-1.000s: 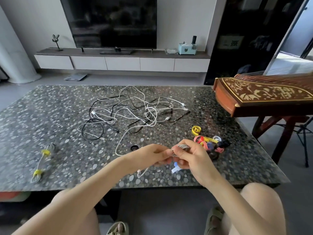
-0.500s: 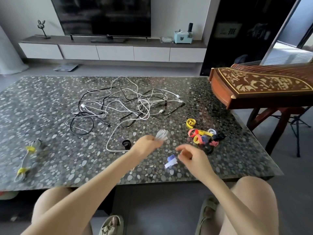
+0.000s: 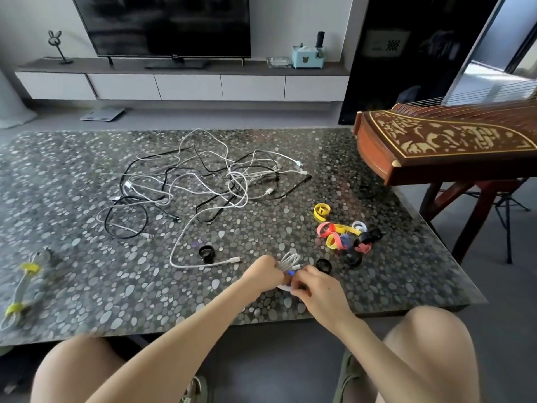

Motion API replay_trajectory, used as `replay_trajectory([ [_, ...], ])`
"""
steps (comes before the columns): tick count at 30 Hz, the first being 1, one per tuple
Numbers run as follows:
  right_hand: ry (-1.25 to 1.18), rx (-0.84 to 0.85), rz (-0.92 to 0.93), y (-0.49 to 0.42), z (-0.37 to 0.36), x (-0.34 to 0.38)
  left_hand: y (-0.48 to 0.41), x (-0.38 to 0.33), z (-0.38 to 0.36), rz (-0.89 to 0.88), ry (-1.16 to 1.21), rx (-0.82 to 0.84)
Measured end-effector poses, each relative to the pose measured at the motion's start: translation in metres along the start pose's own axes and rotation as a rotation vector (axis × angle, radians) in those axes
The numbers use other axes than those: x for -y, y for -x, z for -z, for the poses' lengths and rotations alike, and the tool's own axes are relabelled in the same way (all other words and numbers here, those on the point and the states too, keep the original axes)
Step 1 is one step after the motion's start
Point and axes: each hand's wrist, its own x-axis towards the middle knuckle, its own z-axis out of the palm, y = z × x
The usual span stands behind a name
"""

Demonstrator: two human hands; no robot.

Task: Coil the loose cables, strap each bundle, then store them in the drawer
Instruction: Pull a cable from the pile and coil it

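Note:
My left hand (image 3: 265,271) grips a small coil of white cable (image 3: 290,260) just above the table's front edge. My right hand (image 3: 316,286) pinches a blue strap (image 3: 290,274) against that coil. A tangle of loose white and black cables (image 3: 203,181) lies in the middle of the pebble-patterned table (image 3: 87,280). One white cable (image 3: 186,251) trails from the tangle toward my hands. A heap of coloured straps (image 3: 343,234) sits to the right of my hands. A finished bundle with two yellow straps (image 3: 20,289) lies at the front left.
Two black strap rings (image 3: 205,253) (image 3: 323,265) lie near my hands. A wooden zither (image 3: 444,144) on a stand overhangs the table's right side. A TV cabinet with white drawers (image 3: 186,87) runs along the far wall.
My hands parted, the left lifting the white coil alone. My right hand picked up the blue strap from the table and has now come back against the coil.

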Motion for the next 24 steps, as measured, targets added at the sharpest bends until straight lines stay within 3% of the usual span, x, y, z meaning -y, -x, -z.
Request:
replay_trajectory([
  [3, -0.006, 0.009, 0.006, -0.001, 0.003, -0.007, -0.001, 0.001, 0.007, 0.018, 0.136, -0.048],
  [7, 0.058, -0.025, -0.050, -0.004, 0.012, -0.021, -0.002, -0.004, 0.033, 0.072, 0.627, -0.059],
  [13, 0.201, -0.026, -0.115, -0.020, 0.029, -0.010, 0.016, -0.010, 0.056, 0.042, 1.037, 0.179],
  [16, -0.171, -0.208, -0.125, -0.025, 0.045, 0.013, 0.028, -0.011, 0.062, -0.050, 1.114, 0.293],
  [19, -0.596, -0.089, -0.104, -0.032, 0.060, 0.045, 0.040, -0.013, 0.064, -0.148, 1.121, 0.370],
  [24, -0.559, -0.178, -0.025, -0.039, 0.070, 0.070, 0.059, -0.014, 0.068, -0.232, 0.965, 0.316],
])
